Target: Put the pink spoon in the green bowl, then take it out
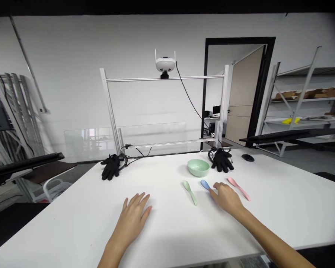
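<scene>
Right hand (226, 198): fingers (216, 187) slightly curved, tips on or just over the handle of a blue plastic spoon (205, 184). The hand hides most of that handle, so I cannot tell whether they are closing on it; only the spoon's rounded head shows clear of them. Left hand (131, 220): palm down on the bench, fingers (141, 201) spread and relaxed, holding nothing, well apart from the spoons.

Spoons lie flat in a loose row across the bench (72, 227), heads pointing away from the person. All are smooth, matte, pastel, with oval heads and slim handles. Green spoon (190, 192) sits left of the blue one, just clear of the right hand; pink spoon (238, 188) sits to its right, near the right hand's outer edge. Pale green round bowl (198, 167), shallow, lies just beyond the green and blue spoons.

Farther along the bench: a black glove with cables (111, 166) at left, a second black glove (222, 160) beside the bowl, a black computer mouse (248, 158) at right. Behind them stands an aluminium frame (164, 79), a white camera unit (165, 64) mounted on its top bar.
</scene>
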The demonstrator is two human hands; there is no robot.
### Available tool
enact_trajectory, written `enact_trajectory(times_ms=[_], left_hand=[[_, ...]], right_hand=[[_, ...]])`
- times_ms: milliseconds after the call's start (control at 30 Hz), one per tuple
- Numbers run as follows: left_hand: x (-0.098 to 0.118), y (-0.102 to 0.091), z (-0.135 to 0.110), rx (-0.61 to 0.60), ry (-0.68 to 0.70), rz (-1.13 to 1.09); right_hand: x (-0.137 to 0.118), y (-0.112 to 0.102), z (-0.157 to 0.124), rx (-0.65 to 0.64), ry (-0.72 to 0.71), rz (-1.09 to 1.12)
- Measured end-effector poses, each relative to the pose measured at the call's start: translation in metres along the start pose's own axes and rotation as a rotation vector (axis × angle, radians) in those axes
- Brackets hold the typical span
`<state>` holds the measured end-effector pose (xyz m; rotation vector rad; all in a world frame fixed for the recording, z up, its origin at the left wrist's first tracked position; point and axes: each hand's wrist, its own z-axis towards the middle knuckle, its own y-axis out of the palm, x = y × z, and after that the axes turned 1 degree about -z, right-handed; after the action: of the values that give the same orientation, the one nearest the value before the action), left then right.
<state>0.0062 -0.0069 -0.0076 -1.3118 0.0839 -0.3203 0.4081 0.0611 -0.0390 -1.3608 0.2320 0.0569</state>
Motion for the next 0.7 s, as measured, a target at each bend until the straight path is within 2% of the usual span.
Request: enact_trajectory(times_ms=[133,367,700], left_hand=[[-0.001,-0.001,0.002,0.035,0.016,0.003],[-0.001,-0.003,0.008,0.031,0.002,0.016],[-0.001,-0.005,0.011,0.017,-0.019,0.024]], right_hand=[[-0.005,-0.008,-0.003,0.069,-0.108,0.026],[-0.016,-0.008,-0.004,0.083,-0.242,0.037],[-0.018,-0.005,-0.006,0.047,-0.254,0.039]])
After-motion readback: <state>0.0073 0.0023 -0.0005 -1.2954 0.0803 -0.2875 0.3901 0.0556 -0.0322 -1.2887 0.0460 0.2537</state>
